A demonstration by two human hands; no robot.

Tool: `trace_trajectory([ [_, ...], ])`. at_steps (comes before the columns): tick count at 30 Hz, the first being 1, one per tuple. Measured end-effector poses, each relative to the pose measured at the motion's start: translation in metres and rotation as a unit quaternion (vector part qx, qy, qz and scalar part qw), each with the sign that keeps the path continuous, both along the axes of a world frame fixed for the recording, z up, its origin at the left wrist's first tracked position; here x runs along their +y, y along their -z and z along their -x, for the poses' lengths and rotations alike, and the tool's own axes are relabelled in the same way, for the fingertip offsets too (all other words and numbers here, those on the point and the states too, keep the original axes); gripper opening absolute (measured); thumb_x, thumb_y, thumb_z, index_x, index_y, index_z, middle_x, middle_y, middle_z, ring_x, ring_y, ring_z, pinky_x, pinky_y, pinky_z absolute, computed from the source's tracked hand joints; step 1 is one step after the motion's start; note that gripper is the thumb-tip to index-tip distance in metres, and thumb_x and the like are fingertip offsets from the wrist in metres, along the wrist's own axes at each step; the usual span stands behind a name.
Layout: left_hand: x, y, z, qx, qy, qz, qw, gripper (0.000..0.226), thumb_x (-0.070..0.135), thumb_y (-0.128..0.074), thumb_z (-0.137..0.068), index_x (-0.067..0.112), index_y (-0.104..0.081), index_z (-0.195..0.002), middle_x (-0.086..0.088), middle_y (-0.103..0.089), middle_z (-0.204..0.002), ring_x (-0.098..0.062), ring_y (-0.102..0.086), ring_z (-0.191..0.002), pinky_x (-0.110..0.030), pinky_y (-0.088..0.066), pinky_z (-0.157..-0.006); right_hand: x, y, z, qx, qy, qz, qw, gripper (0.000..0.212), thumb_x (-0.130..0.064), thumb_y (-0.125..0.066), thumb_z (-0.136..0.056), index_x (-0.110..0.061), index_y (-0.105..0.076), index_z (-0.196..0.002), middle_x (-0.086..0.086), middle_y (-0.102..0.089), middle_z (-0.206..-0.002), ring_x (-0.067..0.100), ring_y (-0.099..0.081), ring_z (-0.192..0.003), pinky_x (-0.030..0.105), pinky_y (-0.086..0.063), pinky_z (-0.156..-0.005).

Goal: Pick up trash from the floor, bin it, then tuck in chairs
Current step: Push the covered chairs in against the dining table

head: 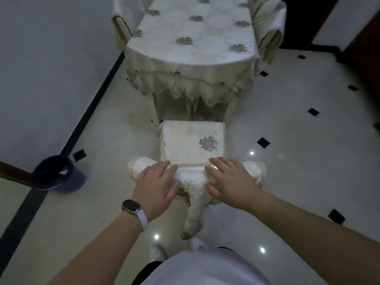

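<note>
The table [191, 36] is standing in the upper middle of the frame, and a cloth [185, 87] is hanging over its near edge. Just below it, in the centre, the chair [192, 144] is standing with its seat facing the table and its front legs near the table legs. The left hand [156, 182] and the right hand [230, 182] are lying side by side on top of the chair back. The bin [56, 174] is sitting at the left of the frame, beside the wall, well apart from the chair. Two more chairs are standing at the table's upper left [123, 19] and upper right [269, 23].
</note>
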State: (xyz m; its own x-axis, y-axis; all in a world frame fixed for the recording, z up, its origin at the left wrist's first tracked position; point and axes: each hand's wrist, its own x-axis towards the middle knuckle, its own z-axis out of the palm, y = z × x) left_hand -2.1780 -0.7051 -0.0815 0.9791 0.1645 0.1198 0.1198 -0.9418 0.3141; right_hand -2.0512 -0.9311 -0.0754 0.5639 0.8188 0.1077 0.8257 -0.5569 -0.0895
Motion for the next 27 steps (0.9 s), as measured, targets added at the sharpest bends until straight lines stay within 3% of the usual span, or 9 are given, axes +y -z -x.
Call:
trace_trajectory([
  [4, 0.017, 0.016, -0.005, 0.003, 0.033, 0.043, 0.999, 0.052, 0.051, -0.041, -0.093, 0.017, -0.063, -0.125, -0.008, -0.062, -0.125, -0.029, -0.057, -0.115, -0.045, -0.044, -0.098, -0.01, 0.0, 0.023, 0.019, 0.067, 0.006, 0.998, 0.047, -0.051, -0.048, -0.09, -0.02, -0.06, -0.124, 0.003, -0.06, -0.127, 0.024, -0.054, -0.115, 0.041, -0.045, -0.095],
  [13, 0.036, 0.04, -0.011, 0.002, 0.075, 0.028, 0.997, 0.057, 0.065, -0.042, -0.088, 0.023, -0.061, -0.121, 0.001, -0.063, -0.116, -0.023, -0.055, -0.109, -0.046, -0.036, -0.101, 0.003, 0.016, 0.044, 0.026, 0.173, -0.023, 0.984, 0.054, -0.053, -0.046, -0.088, -0.019, -0.058, -0.127, 0.001, -0.061, -0.125, 0.023, -0.053, -0.115, 0.043, -0.039, -0.099],
  [18, 0.038, 0.051, -0.019, -0.023, 0.082, 0.026, 0.996, 0.06, 0.069, -0.036, -0.089, 0.021, -0.063, -0.111, -0.001, -0.064, -0.102, -0.026, -0.056, -0.097, -0.048, -0.037, -0.096, -0.003, 0.03, 0.031, 0.017, 0.16, -0.055, 0.986, 0.055, -0.057, -0.048, -0.086, -0.017, -0.062, -0.121, 0.001, -0.062, -0.117, 0.023, -0.054, -0.112, 0.041, -0.029, -0.105],
  [27, 0.039, 0.048, -0.037, -0.031, 0.08, 0.027, 0.996, 0.044, 0.057, -0.049, -0.084, 0.022, -0.063, -0.107, 0.0, -0.063, -0.098, -0.025, -0.055, -0.094, -0.041, -0.031, -0.094, -0.006, 0.044, -0.013, -0.031, 0.064, -0.102, 0.992, 0.048, -0.056, -0.053, -0.086, -0.014, -0.067, -0.103, 0.004, -0.065, -0.099, 0.028, -0.06, -0.091, 0.043, -0.044, -0.087],
])
